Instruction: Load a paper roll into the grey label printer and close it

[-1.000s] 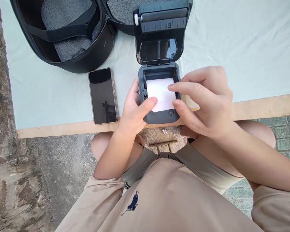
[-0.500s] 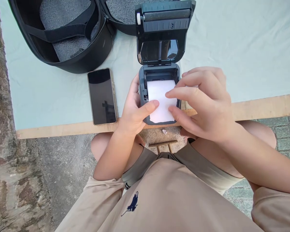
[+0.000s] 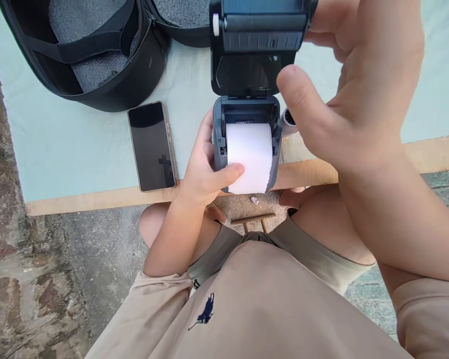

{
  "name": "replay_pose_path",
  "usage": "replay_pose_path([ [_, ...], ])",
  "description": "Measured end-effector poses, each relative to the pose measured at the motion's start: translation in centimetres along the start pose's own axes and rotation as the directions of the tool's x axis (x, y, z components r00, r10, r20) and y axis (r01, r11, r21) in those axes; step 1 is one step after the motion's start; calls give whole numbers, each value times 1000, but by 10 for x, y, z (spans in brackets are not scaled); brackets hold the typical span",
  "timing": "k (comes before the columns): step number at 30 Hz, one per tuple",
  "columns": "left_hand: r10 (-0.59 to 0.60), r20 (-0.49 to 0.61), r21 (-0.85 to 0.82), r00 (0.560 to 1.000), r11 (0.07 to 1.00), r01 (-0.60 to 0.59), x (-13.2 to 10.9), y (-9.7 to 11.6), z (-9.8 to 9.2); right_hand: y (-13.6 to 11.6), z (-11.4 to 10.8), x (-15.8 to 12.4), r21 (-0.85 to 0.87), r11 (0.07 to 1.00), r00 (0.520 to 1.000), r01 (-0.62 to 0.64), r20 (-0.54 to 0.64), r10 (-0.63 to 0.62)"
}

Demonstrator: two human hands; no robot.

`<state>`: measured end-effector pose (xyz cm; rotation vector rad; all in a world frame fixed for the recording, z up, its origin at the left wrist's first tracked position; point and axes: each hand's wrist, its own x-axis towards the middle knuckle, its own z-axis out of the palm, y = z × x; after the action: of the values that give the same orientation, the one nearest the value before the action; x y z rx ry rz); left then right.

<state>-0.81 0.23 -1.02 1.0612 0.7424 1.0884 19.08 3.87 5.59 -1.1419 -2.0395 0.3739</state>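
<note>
My left hand (image 3: pixel 205 169) holds a dark portable label printer (image 3: pixel 219 124) at the table's front edge. Its thumb presses on the white paper (image 3: pixel 250 149), which comes from inside the printer and lies over its front. The printer's lid (image 3: pixel 254 50) is raised, with a black roller (image 3: pixel 265 22) on its inner side. At the lid's right edge is my right hand (image 3: pixel 359 89), its thumb spread away from the fingers. Those fingers pass partly behind the lid, so their tips are hidden.
A phone (image 3: pixel 152 147) lies screen up left of the printer. Behind it stands an open black zip case (image 3: pixel 134 85) with grey foam and a strap. A small pale cylinder (image 3: pixel 289 122) with a dark end sits right of the printer. The wooden table edge (image 3: pixel 97 199) runs in front.
My right hand has left the paper and moved up to the raised lid, which is tilted slightly forward. The paper now reaches a little further over the printer's front.
</note>
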Motion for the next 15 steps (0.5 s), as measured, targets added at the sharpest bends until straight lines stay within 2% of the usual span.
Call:
replay_pose_path([
  [5,-2,-32,-61,999,998,0,-1,-2,0,-5,2,-10,-112,975,981,191,-4,-193],
  [12,-45,-64,-108,997,993,38,-1,-3,0,0,3,-36,-10,937,936,349,51,-348],
  [15,-68,-66,-125,995,990,60,0,-2,0,1,2,-40,-17,941,941,337,41,-337],
])
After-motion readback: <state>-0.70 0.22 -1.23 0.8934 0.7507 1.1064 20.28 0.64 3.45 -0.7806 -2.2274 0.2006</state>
